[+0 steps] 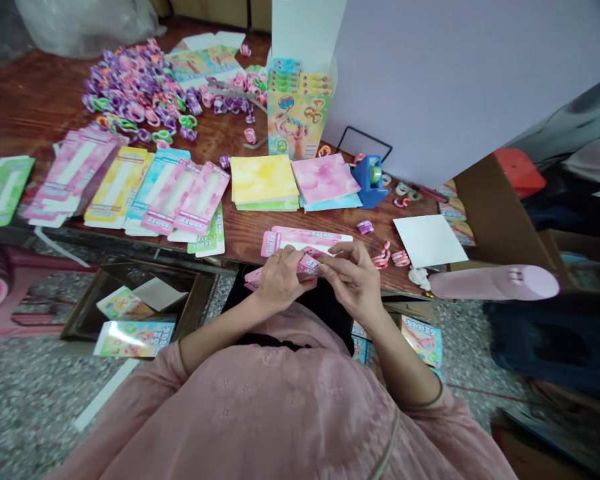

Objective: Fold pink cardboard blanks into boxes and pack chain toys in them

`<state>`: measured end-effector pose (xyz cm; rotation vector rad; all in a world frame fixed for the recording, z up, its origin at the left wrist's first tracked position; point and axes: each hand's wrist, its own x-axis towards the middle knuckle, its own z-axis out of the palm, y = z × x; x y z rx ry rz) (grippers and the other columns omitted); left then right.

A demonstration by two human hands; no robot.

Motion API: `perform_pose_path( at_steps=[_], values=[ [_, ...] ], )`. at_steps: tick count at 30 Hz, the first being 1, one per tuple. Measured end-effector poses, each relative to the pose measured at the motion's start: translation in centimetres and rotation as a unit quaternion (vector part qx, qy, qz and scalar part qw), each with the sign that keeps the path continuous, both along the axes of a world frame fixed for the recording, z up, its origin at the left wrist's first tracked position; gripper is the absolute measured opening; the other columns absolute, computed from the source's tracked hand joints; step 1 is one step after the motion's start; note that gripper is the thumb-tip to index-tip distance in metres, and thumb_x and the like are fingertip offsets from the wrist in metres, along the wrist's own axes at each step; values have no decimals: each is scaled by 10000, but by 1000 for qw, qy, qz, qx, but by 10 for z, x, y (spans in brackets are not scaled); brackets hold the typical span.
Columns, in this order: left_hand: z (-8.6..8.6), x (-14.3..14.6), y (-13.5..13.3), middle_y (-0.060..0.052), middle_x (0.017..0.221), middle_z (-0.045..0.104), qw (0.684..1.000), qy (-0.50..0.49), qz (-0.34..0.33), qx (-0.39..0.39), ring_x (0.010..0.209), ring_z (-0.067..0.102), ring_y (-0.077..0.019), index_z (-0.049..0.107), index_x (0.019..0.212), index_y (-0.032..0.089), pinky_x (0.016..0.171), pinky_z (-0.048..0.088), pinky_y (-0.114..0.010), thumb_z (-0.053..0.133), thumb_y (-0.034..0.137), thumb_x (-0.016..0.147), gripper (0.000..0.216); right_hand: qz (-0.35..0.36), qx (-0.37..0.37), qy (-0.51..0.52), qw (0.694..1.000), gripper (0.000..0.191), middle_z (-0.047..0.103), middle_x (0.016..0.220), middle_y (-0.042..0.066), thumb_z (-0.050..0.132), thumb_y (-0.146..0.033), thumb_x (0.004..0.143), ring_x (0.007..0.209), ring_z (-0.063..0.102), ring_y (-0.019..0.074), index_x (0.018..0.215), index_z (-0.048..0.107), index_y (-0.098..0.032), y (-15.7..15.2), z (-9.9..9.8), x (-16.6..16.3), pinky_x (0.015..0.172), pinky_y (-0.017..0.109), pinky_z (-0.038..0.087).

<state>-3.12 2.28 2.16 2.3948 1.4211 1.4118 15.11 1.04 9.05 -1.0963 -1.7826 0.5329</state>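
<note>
My left hand point(281, 281) is wrapped round a small pink printed carton point(309, 265) in front of my waist. At the carton's right end, the fingers of my right hand point(356, 280) are pinched on its edge. What lies inside the carton is hidden. Just beyond my hands, flat pink printed sleeves point(285, 235) lie at the table's front edge. To the right of them are a purple-and-white coiled ring point(365, 227) and several red-and-white coiled pieces point(400, 258).
A heap of coloured rings point(130, 93) covers the back left. Flat cartons point(115, 187) line the left edge. Yellow cards point(263, 179), pink cards point(326, 177), a blue tape dispenser point(371, 181) and a filled display box point(297, 123) stand beyond my hands. A pink bottle point(495, 283) lies right.
</note>
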Motion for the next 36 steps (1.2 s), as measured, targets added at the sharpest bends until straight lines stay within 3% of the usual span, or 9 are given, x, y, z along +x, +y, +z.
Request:
perform_pose_path(
  at_steps=[4, 8, 18, 21, 24, 26, 27, 31, 36],
  values=[
    [-2, 0, 2, -49, 928, 682, 999, 15, -4, 46, 803, 696, -241, 573, 1049, 224, 715, 551, -363, 824, 493, 795, 447, 37, -153, 126, 979, 218, 640, 877, 35, 819, -392, 858, 847, 614, 177, 753, 716, -232, 5, 7, 1, 719, 321, 531],
    [-4, 0, 0, -67, 974, 696, 1000, -6, -20, 23, 840, 706, -247, 578, 999, 227, 726, 578, -374, 865, 502, 741, 474, 70, -313, 256, 912, 414, 593, 776, -29, 937, -449, 691, 718, 531, 133, 813, 605, -234, 14, 6, 1, 658, 277, 460],
    [-15, -1, -1, -51, 1051, 706, 997, -27, -68, -22, 923, 729, -243, 579, 1193, 239, 750, 599, -344, 848, 300, 711, 555, 110, -464, 319, 819, 492, 571, 709, -52, 976, -461, 578, 656, 492, 105, 749, 590, -209, 23, -12, -7, 629, 257, 368],
    [-15, -2, -1, -33, 1054, 716, 995, -47, -56, -71, 924, 747, -243, 563, 1190, 246, 765, 613, -348, 877, 292, 648, 628, 104, -447, 318, 830, 503, 573, 704, -59, 966, -496, 576, 645, 505, 101, 741, 586, -212, 24, -22, -13, 644, 262, 401],
    [-12, -5, 0, -41, 1099, 718, 992, -78, -16, -101, 954, 756, -251, 534, 1207, 247, 805, 621, -364, 895, 305, 607, 702, 109, -383, 242, 885, 466, 631, 751, -22, 867, -612, 677, 691, 557, 138, 772, 635, -219, 39, -26, -4, 668, 296, 461],
    [-8, -7, 3, -53, 1144, 713, 987, -100, 15, -122, 989, 756, -255, 518, 1215, 247, 841, 621, -376, 902, 323, 596, 733, 26, -289, 167, 942, 465, 670, 789, 16, 754, -684, 758, 738, 586, 182, 791, 667, -229, 62, -24, 20, 695, 342, 495],
    [-6, -8, 4, -55, 1154, 710, 985, -112, 28, -129, 997, 756, -256, 513, 1212, 245, 853, 619, -380, 905, 335, 593, 739, -76, -210, 134, 965, 469, 675, 789, 27, 712, -706, 774, 748, 586, 200, 787, 669, -239, 77, -21, 37, 715, 365, 506],
    [1, -11, 10, -42, 1128, 708, 978, -140, 57, -146, 959, 755, -246, 519, 1179, 243, 835, 615, -375, 908, 356, 564, 736, -252, -132, 113, 952, 354, 641, 897, 63, 687, -621, 823, 978, 533, 254, 765, 589, -286, 147, -14, 108, 957, 422, 459],
    [-1, -9, 13, -38, 1112, 711, 976, -152, 64, -140, 936, 753, -246, 539, 1175, 246, 810, 614, -373, 903, 339, 556, 724, -251, -194, 57, 947, 348, 609, 840, 50, 846, -524, 682, 1050, 545, 241, 691, 602, -276, 206, -25, 143, 1026, 412, 412]
  ],
)
